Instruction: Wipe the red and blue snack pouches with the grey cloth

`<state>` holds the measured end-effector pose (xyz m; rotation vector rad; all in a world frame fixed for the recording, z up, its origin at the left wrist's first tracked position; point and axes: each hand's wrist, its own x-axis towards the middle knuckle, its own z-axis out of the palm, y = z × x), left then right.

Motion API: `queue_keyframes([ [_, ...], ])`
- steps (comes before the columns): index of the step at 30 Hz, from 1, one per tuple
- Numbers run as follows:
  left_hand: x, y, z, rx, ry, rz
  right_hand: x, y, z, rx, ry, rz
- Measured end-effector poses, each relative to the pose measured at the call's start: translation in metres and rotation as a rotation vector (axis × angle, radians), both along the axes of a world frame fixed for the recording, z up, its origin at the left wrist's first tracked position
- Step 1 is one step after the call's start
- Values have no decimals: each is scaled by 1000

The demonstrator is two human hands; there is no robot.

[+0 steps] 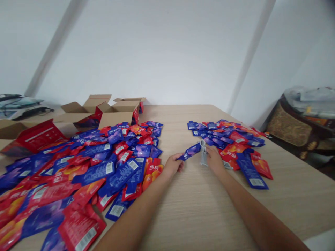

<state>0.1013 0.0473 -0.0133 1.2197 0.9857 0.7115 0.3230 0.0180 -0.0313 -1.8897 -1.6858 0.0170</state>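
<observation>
From my remote seat I've got the pale wood-grain table (183,209) filling the view, and on its left side the big spread heap of blue and red glossy flat pouches (89,174) runs from near to far. Behind that, far left, stand brown-and-red cardboard boxes (115,119), flaps up. On the right there's a smaller heap of matching blue and red pouches (237,137). Between the two heaps come the bare hands: the left hand (173,165) is pinching the near-left end of a single slim blue printed pouch (192,151), held tilted, its far end up and to the right. The right hand (214,158) has its fingers on a small grey looped piece (203,157) beside that far end; too blurred for me to name it, or to say whether it touches the pouch. I'd judge this pouch light and soft, its shiny film a bit slippery, liable to bend if held by one end only. I'd take it by the flat end, as here, and go easy on the middle, where squeezing could strain the seams.
</observation>
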Motion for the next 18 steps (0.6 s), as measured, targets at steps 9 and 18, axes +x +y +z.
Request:
queue_keyframes([
  [9, 4, 1, 0, -11, 65, 43, -4, -5, 4, 274, 454, 30],
  [18, 6, 4, -14, 135, 75, 37, -59, -15, 13, -88, -173, 354],
])
